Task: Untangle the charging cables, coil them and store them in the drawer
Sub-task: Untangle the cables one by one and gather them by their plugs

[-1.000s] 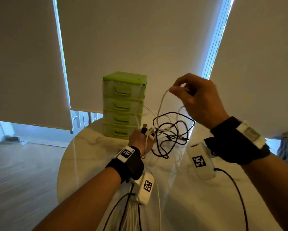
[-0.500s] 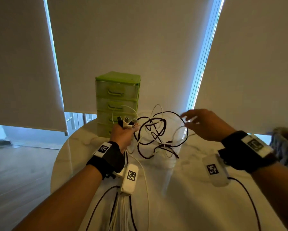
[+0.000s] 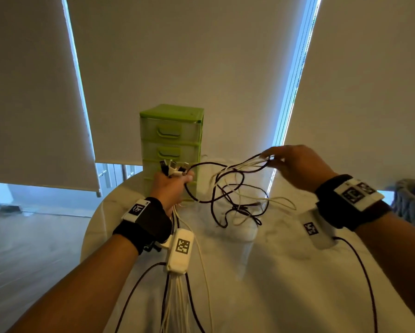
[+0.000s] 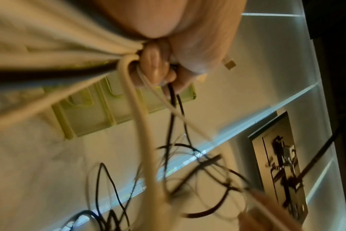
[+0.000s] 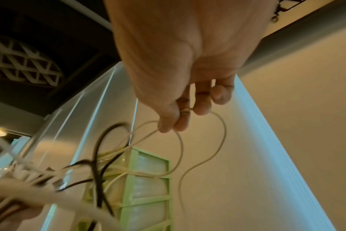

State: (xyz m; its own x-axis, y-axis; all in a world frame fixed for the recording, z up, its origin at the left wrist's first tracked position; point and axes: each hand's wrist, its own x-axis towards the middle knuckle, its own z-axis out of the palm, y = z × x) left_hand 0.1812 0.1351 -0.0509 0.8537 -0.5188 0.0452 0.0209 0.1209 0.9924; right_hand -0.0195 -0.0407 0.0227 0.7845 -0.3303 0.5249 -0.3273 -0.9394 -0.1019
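White and black cables (image 3: 235, 191) hang tangled above the worktop (image 3: 261, 272), plug ends clenched in the left grip (image 3: 171, 186) at 9 o'clock, right grip (image 3: 295, 164) pinching strands at 3; untangling continues, so next tease one cable free.

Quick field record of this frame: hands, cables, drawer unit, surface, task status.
left hand: grips the plug ends of the bundle, connectors sticking up above the grip
right hand: pinches white cable strands, pulling them out to the right
cables: black and white, still tangled, loops hanging between the hands above the table
drawer unit: green, behind the left hand, visible drawers closed
table: round, white marble look
task status: untangling under way; nothing coiled or stored
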